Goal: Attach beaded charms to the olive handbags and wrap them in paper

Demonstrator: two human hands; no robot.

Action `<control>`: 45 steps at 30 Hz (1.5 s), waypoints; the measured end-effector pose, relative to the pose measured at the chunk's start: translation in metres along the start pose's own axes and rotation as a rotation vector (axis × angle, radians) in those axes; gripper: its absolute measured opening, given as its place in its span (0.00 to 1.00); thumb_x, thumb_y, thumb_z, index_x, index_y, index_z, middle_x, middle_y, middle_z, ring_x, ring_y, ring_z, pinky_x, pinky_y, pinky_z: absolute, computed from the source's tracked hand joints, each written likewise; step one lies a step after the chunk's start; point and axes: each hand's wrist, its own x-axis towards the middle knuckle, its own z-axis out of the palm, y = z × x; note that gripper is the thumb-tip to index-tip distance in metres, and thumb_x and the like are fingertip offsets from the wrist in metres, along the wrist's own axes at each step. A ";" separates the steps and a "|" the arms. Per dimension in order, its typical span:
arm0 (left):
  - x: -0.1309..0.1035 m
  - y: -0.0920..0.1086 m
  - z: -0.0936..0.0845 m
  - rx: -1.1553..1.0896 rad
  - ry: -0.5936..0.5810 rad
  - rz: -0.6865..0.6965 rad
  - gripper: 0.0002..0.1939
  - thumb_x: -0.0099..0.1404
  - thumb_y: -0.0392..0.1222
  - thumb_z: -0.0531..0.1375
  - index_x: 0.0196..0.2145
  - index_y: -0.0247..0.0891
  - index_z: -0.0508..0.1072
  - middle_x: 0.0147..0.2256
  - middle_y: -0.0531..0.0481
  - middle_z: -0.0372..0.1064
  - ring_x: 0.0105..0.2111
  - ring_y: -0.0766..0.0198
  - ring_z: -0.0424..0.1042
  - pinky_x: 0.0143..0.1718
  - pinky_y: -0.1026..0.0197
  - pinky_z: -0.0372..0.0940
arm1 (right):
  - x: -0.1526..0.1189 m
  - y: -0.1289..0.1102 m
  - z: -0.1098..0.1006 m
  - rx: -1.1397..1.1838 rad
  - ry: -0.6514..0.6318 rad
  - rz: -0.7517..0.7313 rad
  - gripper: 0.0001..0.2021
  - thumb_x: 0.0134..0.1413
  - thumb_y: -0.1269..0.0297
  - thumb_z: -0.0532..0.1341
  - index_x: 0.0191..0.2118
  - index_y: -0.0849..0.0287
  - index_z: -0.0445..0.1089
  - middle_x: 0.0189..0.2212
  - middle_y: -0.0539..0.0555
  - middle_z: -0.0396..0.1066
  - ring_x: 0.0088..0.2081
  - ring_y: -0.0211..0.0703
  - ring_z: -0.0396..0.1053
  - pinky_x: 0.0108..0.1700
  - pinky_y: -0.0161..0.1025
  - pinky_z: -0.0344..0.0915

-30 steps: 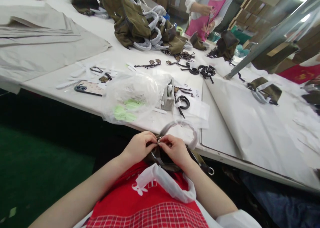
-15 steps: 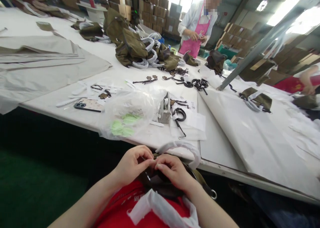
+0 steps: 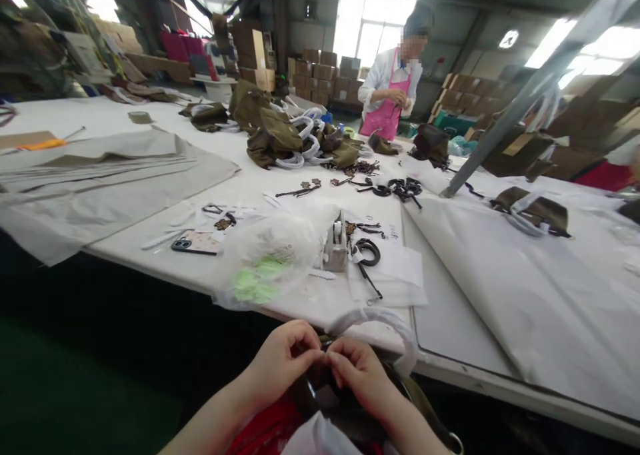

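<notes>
My left hand (image 3: 284, 363) and my right hand (image 3: 364, 374) meet fingertip to fingertip, both closed in a pinch. Whatever sits between the fingertips is too small to make out. Under them, on my lap against the table edge, is an olive handbag (image 3: 424, 402) with dark trim, partly hidden by my hands and forearms. Its handle (image 3: 383, 316), wrapped in pale material, arches up just beyond my right hand. More white wrapping (image 3: 320, 435) shows at the bottom of the view, near my body.
On the white table (image 3: 300, 315) lie a plastic bag with green pieces (image 3: 257, 278), a tape dispenser (image 3: 336, 245), a phone (image 3: 195, 242) and a black strap (image 3: 367, 252). Olive bags (image 3: 275, 135) are piled farther back. A person in a pink apron (image 3: 385, 108) stands beyond; a slanted metal pole (image 3: 493, 122) rises at right.
The camera view has tilted up, so the table and my hands appear lower and slightly farther right. My hands keep the same pinch at the bag. The person opposite has shifted their hands slightly.
</notes>
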 end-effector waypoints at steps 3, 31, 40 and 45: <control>0.001 -0.001 0.004 0.046 -0.024 -0.009 0.06 0.58 0.38 0.62 0.24 0.38 0.71 0.29 0.50 0.71 0.30 0.63 0.70 0.33 0.63 0.64 | 0.000 0.000 0.000 0.012 0.043 0.016 0.15 0.55 0.51 0.60 0.27 0.59 0.65 0.14 0.43 0.57 0.17 0.32 0.52 0.23 0.32 0.50; 0.194 0.018 0.128 0.983 -0.232 -0.108 0.17 0.59 0.50 0.58 0.35 0.33 0.78 0.40 0.32 0.76 0.45 0.47 0.75 0.43 0.55 0.68 | -0.023 0.011 -0.019 0.087 0.074 0.012 0.07 0.53 0.65 0.59 0.29 0.63 0.71 0.15 0.45 0.63 0.18 0.31 0.58 0.24 0.29 0.55; 0.159 0.040 0.052 0.652 -0.162 -0.080 0.10 0.64 0.41 0.52 0.30 0.38 0.70 0.31 0.48 0.77 0.33 0.61 0.76 0.33 0.63 0.66 | -0.024 0.009 -0.016 0.095 0.092 0.012 0.09 0.53 0.62 0.59 0.29 0.62 0.71 0.15 0.45 0.64 0.17 0.31 0.59 0.25 0.31 0.56; 0.075 0.035 -0.004 0.465 -0.157 -0.026 0.12 0.65 0.48 0.52 0.32 0.39 0.70 0.23 0.53 0.72 0.22 0.63 0.71 0.25 0.64 0.62 | -0.019 0.006 -0.015 0.108 0.056 -0.012 0.12 0.55 0.57 0.60 0.30 0.61 0.70 0.16 0.46 0.66 0.18 0.32 0.61 0.26 0.32 0.59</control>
